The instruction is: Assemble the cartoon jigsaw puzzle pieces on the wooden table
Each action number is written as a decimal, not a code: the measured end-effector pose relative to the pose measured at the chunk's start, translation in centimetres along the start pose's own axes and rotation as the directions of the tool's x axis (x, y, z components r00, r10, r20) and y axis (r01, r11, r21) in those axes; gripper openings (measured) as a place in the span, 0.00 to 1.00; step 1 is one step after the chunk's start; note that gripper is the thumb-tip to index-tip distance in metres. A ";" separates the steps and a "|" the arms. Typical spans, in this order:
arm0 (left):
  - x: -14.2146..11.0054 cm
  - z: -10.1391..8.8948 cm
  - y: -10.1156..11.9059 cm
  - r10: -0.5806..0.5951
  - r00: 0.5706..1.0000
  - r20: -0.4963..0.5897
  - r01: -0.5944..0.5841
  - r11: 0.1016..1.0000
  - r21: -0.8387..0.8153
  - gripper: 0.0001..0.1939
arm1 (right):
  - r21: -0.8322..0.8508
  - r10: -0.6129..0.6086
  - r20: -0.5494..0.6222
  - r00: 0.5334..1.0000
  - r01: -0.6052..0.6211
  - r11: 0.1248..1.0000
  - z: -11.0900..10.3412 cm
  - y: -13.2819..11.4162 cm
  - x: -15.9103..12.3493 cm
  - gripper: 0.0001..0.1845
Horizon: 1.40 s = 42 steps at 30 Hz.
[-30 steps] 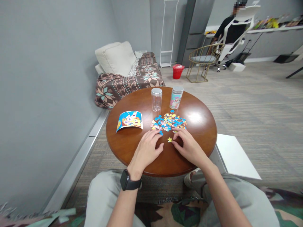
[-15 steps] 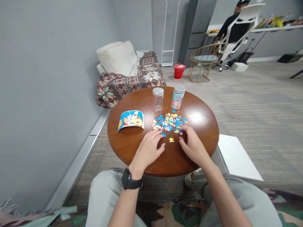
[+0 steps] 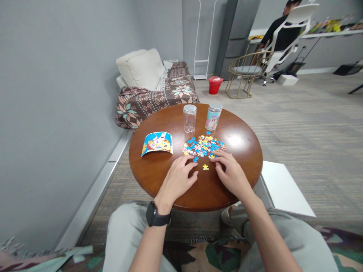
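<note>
Loosely spread, the fingers of the right hand (image 3: 231, 174) rest on the near edge of the heap of small blue, yellow and pink jigsaw pieces (image 3: 203, 146), grasping nothing that I can make out. The left hand (image 3: 178, 179) lies flat and released on the round brown wooden table (image 3: 244, 158), fingertips beside a blue piece. A single yellow jigsaw piece (image 3: 205, 167) sits between the hands, at twelve o'clock from the wrists. Judging by this, sorting is underway; picking a piece calls for a fine pinch. At eleven o'clock lies a curled picture card (image 3: 157, 143); beyond the heap stand a clear plastic jar (image 3: 189, 118) and a printed tube (image 3: 213, 116).
</note>
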State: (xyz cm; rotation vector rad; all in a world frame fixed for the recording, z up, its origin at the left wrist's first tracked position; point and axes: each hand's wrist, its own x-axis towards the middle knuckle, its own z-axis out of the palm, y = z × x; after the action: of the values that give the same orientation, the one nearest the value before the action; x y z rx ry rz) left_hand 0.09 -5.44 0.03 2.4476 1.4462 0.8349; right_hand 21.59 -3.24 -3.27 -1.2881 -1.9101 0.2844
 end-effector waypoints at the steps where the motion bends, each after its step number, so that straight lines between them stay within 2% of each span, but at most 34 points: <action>1: 0.0 0.0 0.0 0.009 1.000 0.003 -0.009 1.000 0.000 0.11 | 0.002 -0.003 0.001 1.000 0.003 1.000 0.0 0.0 0.0 0.14; 7: 0.0 0.2 -0.2 0.049 0.999 -0.003 -0.049 0.999 -0.016 0.10 | 0.041 -0.008 0.004 1.000 0.008 0.999 -0.2 -0.2 0.2 0.14; 13: 0.1 -0.1 0.0 0.005 1.000 0.010 -0.005 1.000 -0.009 0.10 | 0.049 -0.021 0.023 1.000 0.019 0.999 -0.6 -0.5 0.3 0.11; 17: 0.1 0.0 -0.1 0.024 0.999 0.033 -0.024 1.000 -0.006 0.11 | 0.015 -0.021 0.018 1.000 0.021 1.000 -0.6 -0.6 0.3 0.08; 22: 0.1 0.1 -0.2 0.015 0.999 0.032 -0.012 0.998 -0.069 0.02 | -0.001 -0.030 0.022 0.999 0.030 1.000 -0.5 -0.5 0.3 0.07; 30: -0.1 0.0 -0.5 0.039 0.997 0.065 -0.035 0.998 -0.052 0.06 | 0.006 -0.062 0.066 0.996 0.062 0.998 -0.7 -0.6 0.3 0.05; 36: 0.0 -0.1 -0.3 -0.041 0.999 0.016 0.041 0.999 -0.015 0.06 | 0.019 -0.096 0.065 0.993 0.094 0.995 -0.9 -0.9 0.2 0.05; 42: -0.2 0.2 -0.6 -0.036 0.998 0.050 0.039 0.997 -0.064 0.08 | 0.058 -0.095 0.075 0.993 0.091 0.994 -1.0 -1.0 0.2 0.06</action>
State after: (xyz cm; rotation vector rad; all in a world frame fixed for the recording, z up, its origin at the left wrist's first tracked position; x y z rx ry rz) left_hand -0.34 -5.30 -0.41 2.3690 1.4211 0.7953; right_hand 21.61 -3.72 -1.91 -1.1641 -2.0077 0.3399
